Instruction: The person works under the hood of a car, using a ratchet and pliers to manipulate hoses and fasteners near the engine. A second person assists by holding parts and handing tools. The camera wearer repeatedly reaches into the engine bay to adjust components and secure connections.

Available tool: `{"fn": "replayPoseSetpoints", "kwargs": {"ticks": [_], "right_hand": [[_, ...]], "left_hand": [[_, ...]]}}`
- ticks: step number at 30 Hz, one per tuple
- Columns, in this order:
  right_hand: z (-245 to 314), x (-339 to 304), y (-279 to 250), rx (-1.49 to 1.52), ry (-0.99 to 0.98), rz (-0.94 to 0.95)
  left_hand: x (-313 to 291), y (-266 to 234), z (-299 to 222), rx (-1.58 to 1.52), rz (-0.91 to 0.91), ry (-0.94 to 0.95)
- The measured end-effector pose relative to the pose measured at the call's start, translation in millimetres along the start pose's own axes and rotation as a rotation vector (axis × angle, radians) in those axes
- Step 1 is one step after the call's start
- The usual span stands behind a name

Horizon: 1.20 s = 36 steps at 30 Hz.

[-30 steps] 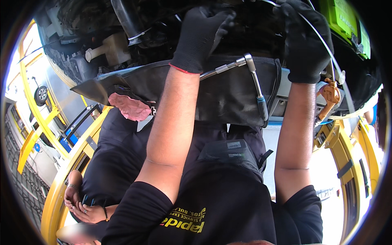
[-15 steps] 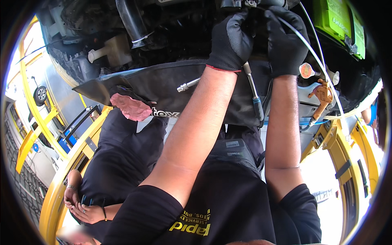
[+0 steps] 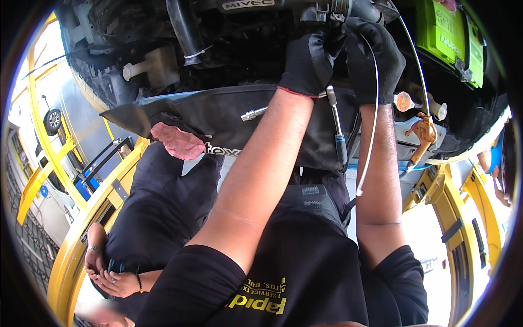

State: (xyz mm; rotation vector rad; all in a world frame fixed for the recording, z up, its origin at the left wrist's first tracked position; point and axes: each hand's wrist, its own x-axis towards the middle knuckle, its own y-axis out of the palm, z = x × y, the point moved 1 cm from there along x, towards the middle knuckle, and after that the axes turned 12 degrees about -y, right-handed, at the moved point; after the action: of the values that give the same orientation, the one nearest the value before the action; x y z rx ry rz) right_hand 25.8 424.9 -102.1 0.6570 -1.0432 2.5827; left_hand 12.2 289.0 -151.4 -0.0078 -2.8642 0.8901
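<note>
Both my hands wear black gloves and work close together under a dark pipe (image 3: 359, 10) in the engine bay. My right hand (image 3: 376, 62) is closed, fingers pinched around a long white cable tie (image 3: 373, 125), whose loose end hangs down across my forearm. My left hand (image 3: 309, 61) is closed beside it, just below a metal clamp (image 3: 338, 17). What its fingertips grip is hidden. Under my left wrist a ratchet wrench (image 3: 336, 117) with a blue-black handle lies on the dark fender cover (image 3: 272, 136). A metal socket extension (image 3: 253, 114) points out left of my forearm.
A pink cloth (image 3: 178, 141) lies on the cover at left. On the right are a lime-green battery (image 3: 452, 38), a round cap (image 3: 403, 102) and an orange plastic piece (image 3: 423, 131). A co-worker's clasped hands (image 3: 111, 278) are at lower left. Yellow lift posts (image 3: 449, 218) stand around.
The cable tie's loose end has swung from the right side to the left, across my right forearm. Both hands have shifted slightly left, still at the pipe, and the view has tilted slightly.
</note>
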Motion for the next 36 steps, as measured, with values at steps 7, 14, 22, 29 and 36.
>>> {"fn": "replayPoseSetpoints", "kwargs": {"ticks": [7,14,22,29,36], "right_hand": [[3.4,-4.5,1.7,0.060,0.016,-0.095],[-1.4,-13.8,-1.1,0.229,0.229,-0.158],[1.5,-6.2,18.2,-0.006,-0.029,-0.176],[3.0,-5.8,22.6,0.241,0.172,-0.214],[-1.4,-18.6,50.0,0.734,0.583,-0.047]], "left_hand": [[8.0,-19.7,4.9,0.032,0.155,-0.056],[5.7,-16.6,47.0,-0.105,0.216,-0.366],[19.3,-55.8,37.1,0.487,0.235,-0.159],[17.8,-36.6,75.7,0.407,0.266,-0.190],[15.8,-27.5,120.2,0.545,0.225,-0.091]]}}
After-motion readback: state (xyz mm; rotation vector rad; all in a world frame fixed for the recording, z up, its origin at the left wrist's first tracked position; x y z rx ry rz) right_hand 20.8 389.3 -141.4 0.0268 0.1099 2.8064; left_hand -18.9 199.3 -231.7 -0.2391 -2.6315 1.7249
